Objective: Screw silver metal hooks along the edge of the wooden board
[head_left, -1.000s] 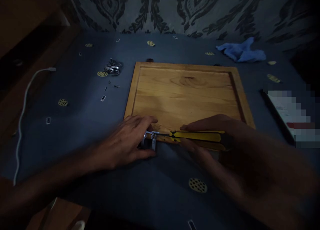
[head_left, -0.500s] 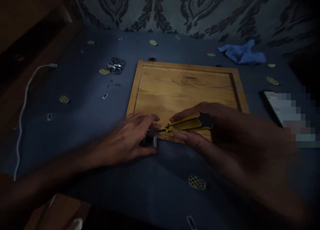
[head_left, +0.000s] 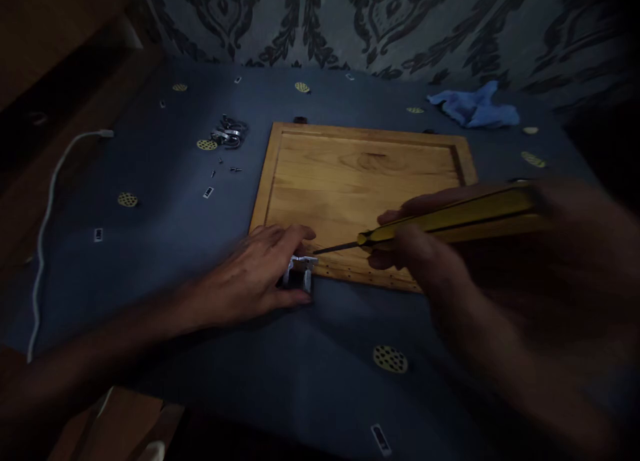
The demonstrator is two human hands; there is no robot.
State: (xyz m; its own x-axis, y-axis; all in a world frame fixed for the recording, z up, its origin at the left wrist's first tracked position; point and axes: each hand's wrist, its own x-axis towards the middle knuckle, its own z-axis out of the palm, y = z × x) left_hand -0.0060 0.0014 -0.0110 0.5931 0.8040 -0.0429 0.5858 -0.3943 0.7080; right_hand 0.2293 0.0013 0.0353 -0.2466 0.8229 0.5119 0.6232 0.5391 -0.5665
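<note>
My left hand [head_left: 263, 267] is closed around a small silver metal hook [head_left: 306, 277], pressing it at the near left edge of a framed wooden board [head_left: 360, 181]. Part of the hook is hidden by the fingers. In my right hand [head_left: 465, 314] is a screwdriver [head_left: 445, 215] with a yellow and black handle. Its thin shaft points left, the tip close to the top of the hook; whether they touch I cannot tell. Small dark holes run along the near edge of the board.
Several metal hooks [head_left: 230, 133] lie piled at the back left, with a few loose screws [head_left: 235, 169] nearer. A blue cloth [head_left: 475, 106] lies at the back right. A white cable [head_left: 43, 247] runs down the left side of the blue patterned tablecloth [head_left: 165, 261].
My right hand has drawn back to the right with the screwdriver, baring its shaft and more of the hook. My left hand stays nearly still. The view has shifted slightly.
</note>
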